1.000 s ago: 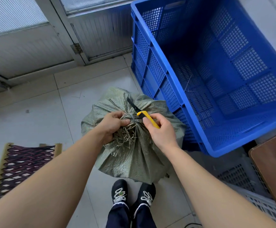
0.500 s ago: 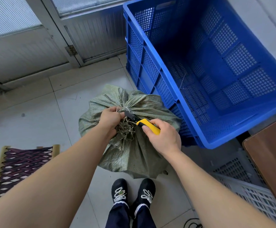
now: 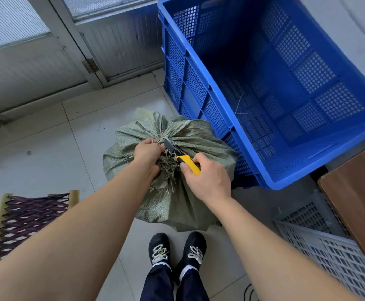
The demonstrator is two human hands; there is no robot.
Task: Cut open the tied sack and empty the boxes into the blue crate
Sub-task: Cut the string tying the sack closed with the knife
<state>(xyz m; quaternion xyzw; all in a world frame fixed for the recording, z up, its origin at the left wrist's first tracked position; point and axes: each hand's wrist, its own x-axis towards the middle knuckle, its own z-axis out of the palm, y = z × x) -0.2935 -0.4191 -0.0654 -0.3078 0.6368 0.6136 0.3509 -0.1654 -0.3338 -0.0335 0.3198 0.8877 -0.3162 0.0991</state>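
While the sack [image 3: 177, 170] is sitting tied on the floor tiles just beside the blue crate [image 3: 286, 94], its contents are staying hidden; no boxes are showing. The left hand [image 3: 148, 152] is closing on the bunched, frayed neck. The right hand [image 3: 207, 179] is gripping one yellow utility knife [image 3: 187, 162], blade tip lying at the tie; whether it is cutting cannot be told. The crate is holding only a few stray fibres. One white crate [image 3: 333, 253] and one woven mat [image 3: 31, 222] are being cut off by the frame edges. Two shoes [image 3: 177, 248] are showing below.
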